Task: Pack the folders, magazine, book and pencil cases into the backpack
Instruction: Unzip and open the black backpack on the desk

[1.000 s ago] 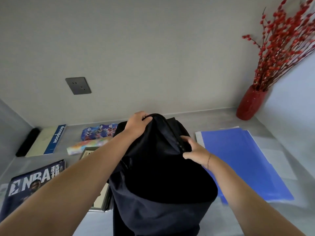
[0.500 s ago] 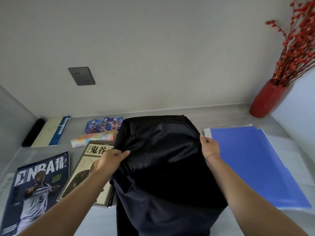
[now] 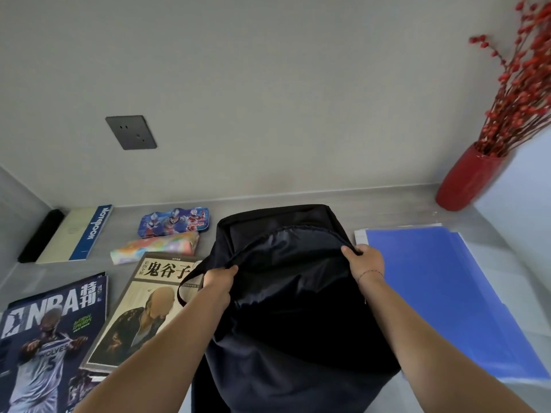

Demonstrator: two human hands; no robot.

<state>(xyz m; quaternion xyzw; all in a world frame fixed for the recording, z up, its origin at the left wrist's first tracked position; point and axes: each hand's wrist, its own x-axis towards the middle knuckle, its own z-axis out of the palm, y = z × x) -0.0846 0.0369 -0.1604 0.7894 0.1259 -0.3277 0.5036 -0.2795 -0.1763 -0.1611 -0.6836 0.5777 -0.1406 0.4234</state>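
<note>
A black backpack (image 3: 295, 308) stands in the middle of the grey desk, its front flap pulled toward me so the top gapes open. My left hand (image 3: 219, 278) grips the flap's left edge and my right hand (image 3: 365, 262) grips its right edge. Blue folders (image 3: 441, 293) lie flat to the right of the bag. On the left lie an NBA magazine (image 3: 50, 338) and a tan book with a portrait cover (image 3: 146, 308). Behind them rest a pastel pencil case (image 3: 155, 247) and a blue cartoon pencil case (image 3: 174, 222).
A notebook with a blue spine (image 3: 77, 234) and a black bar (image 3: 40, 235) lie at the far left by the side wall. A red vase (image 3: 468, 178) with red berry branches stands in the back right corner. A dark wall socket (image 3: 131, 132) is above the desk.
Both hands moved from the backpack's top down its sides and now pull the flap toward me, so the opening has widened. The view has tilted down and left.
</note>
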